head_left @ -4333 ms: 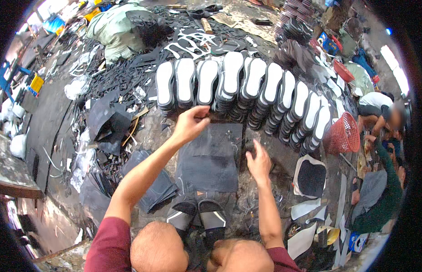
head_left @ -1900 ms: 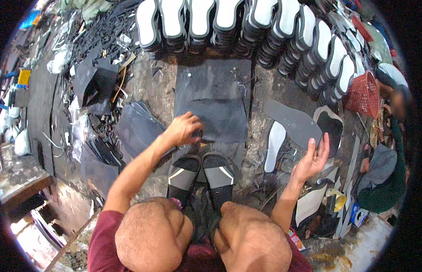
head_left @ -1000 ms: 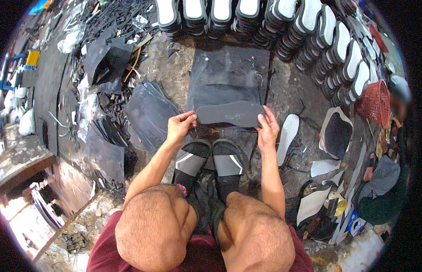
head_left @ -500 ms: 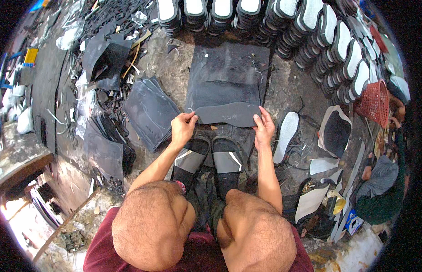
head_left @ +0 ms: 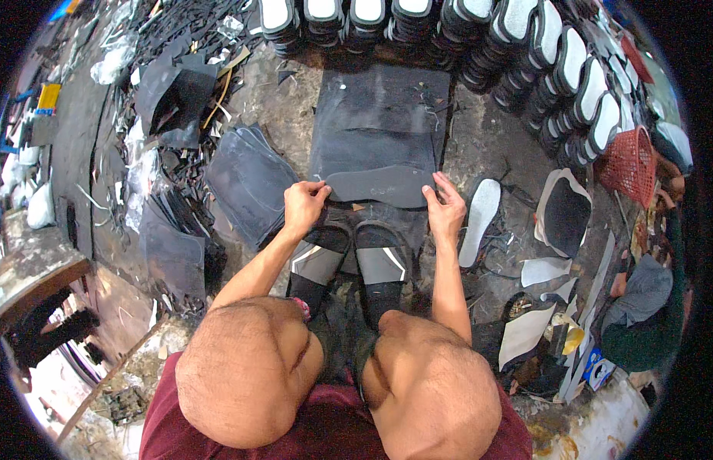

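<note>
A dark grey shoe sole (head_left: 383,188) is stretched crosswise between my hands, at the near end of a black rubber sheet (head_left: 372,100). My left hand (head_left: 303,207) pinches the sole's left tip between thumb and forefinger. At its right end my right hand (head_left: 446,207) has the thumb on the edge, the other fingers partly raised. Whether the sole rests flat on the sheet is hard to tell. A light grey sole-shaped piece (head_left: 480,222) lies on the floor right of my right hand. Left of my left hand is a stack of black rubber sheets (head_left: 249,184).
Stacks of soles with pale tops (head_left: 552,46) curve round the far and right side. A red basket (head_left: 629,165) stands at right, beside another person's arm (head_left: 667,188). Dark scraps (head_left: 172,92) heap up at left. My sandalled feet (head_left: 349,261) are just below the sole.
The sole has come down closer to the rubber sheet, and its right end sits slightly further left. My right-hand fingers have lifted a little. The view has shifted slightly.
</note>
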The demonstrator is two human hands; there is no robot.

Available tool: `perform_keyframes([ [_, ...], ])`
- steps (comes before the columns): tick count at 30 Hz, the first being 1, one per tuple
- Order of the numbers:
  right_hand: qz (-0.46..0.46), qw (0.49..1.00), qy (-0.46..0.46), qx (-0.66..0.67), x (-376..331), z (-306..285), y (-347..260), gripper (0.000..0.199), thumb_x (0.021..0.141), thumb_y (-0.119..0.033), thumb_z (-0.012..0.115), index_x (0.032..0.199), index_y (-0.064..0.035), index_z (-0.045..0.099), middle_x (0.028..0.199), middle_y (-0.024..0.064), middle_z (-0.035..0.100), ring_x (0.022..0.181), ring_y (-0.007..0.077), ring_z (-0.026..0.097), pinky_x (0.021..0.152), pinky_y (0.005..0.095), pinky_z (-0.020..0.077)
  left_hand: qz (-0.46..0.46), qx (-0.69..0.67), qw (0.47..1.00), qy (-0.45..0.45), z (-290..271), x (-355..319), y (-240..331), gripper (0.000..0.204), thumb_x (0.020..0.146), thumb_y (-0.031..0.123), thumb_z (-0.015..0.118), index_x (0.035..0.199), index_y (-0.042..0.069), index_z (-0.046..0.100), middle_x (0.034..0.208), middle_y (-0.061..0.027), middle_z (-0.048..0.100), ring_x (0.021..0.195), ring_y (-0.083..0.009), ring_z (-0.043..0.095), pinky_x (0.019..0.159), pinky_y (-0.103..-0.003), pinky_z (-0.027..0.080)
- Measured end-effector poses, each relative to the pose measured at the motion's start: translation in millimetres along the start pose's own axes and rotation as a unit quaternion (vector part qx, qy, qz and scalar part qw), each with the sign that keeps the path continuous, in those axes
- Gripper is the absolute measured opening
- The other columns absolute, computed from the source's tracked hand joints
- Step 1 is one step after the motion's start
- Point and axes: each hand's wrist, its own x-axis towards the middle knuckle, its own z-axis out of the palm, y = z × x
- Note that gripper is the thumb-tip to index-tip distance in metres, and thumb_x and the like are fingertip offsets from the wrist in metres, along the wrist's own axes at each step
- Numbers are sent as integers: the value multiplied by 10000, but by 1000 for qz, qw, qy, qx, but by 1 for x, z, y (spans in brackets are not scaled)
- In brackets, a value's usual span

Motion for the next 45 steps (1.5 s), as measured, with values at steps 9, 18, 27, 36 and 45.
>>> perform_keyframes([
  [9, 70, 997, 7, 17, 8, 0, -2, 412, 826, -118, 798, 1216, -21, 706, 1145, 172, 732, 1039, 249, 709, 937, 344, 538, 14, 6, 1000, 7, 2, 0, -6, 325, 833, 258, 775, 1077, 44, 761, 979, -208, 738, 853, -304, 738, 796, -376, 565],
  [18, 67, 997, 31, 27, 7, 3, 7, 360, 820, -113, 801, 1162, -27, 727, 1098, 157, 747, 1019, 260, 718, 926, 358, 544, 477, 213, 845, -116, 19, 8, 27, 320, 834, 238, 716, 1147, 174, 712, 1457, -138, 508, 1301, -355, 470, 1046, -499, 420],
  [27, 23, 983, 149, -107, -22, -24, -15, 358, 926, -256, 726, 1213, -46, 690, 1214, 126, 678, 1095, 247, 646, 832, 360, 542, 476, 152, 852, -157, 25, 37, 37, 326, 703, 252, 822, 937, 77, 680, 1346, -166, 601, 1104, -378, 564, 938, -464, 497],
  [36, 161, 920, -24, 356, -50, -34, -50, 597, 927, -209, 728, 1446, -25, 498, 1293, 96, 639, 1131, 176, 600, 914, 311, 471, -71, -484, 777, -396, -51, 30, 87, 399, 930, 200, 618, 1280, 10, 622, 1126, -118, 718, 958, -232, 712, 869, -389, 580],
  [45, 4, 909, -172, 380, 15, -32, -196, 606, 780, 54, 791, 1334, -5, 553, 1247, 93, 661, 1145, 192, 614, 1015, 366, 483, 58, -454, 832, -313, -94, -5, 150, 453, 951, 177, 691, 1342, -19, 572, 1230, -113, 685, 1044, -192, 691, 952, -329, 552],
])
